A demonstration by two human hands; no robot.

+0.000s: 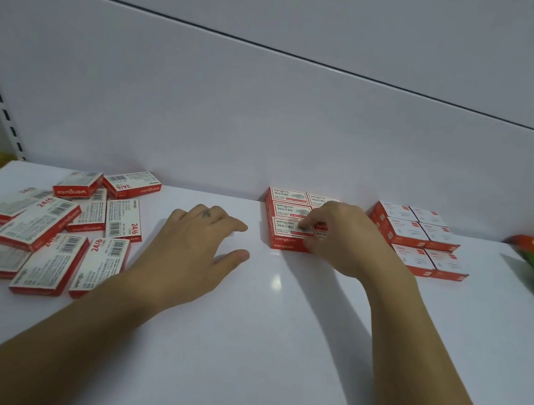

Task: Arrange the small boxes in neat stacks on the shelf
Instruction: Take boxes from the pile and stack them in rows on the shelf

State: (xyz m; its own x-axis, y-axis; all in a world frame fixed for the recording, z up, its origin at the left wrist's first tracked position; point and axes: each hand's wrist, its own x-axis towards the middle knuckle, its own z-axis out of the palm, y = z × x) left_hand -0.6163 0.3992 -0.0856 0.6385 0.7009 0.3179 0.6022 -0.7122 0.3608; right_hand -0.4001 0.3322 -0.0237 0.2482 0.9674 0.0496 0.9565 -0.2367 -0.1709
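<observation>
Right hand (338,237) is on the neat stack (289,201) at the back wall, fingers curled onto its front box (284,227): index tip on the top face, thumb at the front face, we read it as a pinch. Left hand (201,244) is low over the shelf (277,336), palm down, fingers loosely spread, holding nothing; we cannot tell if it touches. Key relation: the loose boxes (56,228) lie scattered left of the left hand, just beside its wrist and well apart from the right hand, so we judge the left hand nearer for the next pick. The nearest loose box (104,263) lies flat, long axis running away from us, partly under the forearm; the others' axes are mixed
</observation>
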